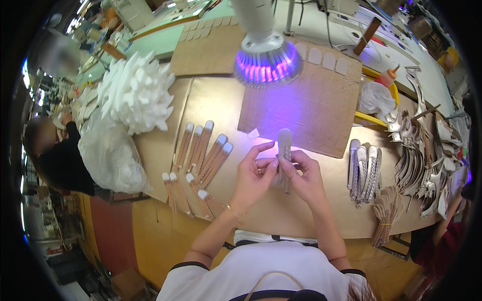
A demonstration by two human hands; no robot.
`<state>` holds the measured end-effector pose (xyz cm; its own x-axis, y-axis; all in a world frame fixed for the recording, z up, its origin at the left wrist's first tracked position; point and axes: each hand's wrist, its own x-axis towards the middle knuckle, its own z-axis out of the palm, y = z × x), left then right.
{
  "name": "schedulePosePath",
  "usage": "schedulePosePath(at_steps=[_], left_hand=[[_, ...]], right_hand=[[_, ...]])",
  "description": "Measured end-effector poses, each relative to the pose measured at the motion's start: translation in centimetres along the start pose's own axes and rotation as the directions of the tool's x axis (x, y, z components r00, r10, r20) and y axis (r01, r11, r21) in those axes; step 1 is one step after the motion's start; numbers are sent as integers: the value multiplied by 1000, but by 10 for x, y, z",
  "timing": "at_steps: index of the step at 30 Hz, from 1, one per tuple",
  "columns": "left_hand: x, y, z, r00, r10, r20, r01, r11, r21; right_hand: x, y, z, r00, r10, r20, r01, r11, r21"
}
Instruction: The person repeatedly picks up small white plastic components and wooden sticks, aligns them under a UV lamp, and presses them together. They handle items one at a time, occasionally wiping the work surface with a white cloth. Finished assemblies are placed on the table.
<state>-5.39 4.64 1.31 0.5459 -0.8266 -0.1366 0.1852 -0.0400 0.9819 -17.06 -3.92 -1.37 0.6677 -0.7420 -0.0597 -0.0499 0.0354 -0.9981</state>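
Your left hand (255, 176) and right hand (306, 179) grip a round-ended, grey braided strip (284, 137), probably for light from the far, purple-glowing lamp (268, 62).

No text, label, number or sign can be read. On the clear plastic bag (111, 153) at the left edge of the worktop (213, 100), a small bluish mark shows low on the right side; it is too small and blurred to tell whether it is print.
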Motion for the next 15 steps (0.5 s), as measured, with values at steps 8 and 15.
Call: schedulePosePath(at_steps=[8, 15], left_hand=[[131, -9, -58, 923, 377, 76, -310, 616, 724], [275, -28, -81, 688, 695, 210, -503, 248, 828]], right_hand=[[31, 31, -43, 967, 229, -109, -183, 927, 328], [40, 54, -51, 939, 295, -179, -206, 896, 394]])
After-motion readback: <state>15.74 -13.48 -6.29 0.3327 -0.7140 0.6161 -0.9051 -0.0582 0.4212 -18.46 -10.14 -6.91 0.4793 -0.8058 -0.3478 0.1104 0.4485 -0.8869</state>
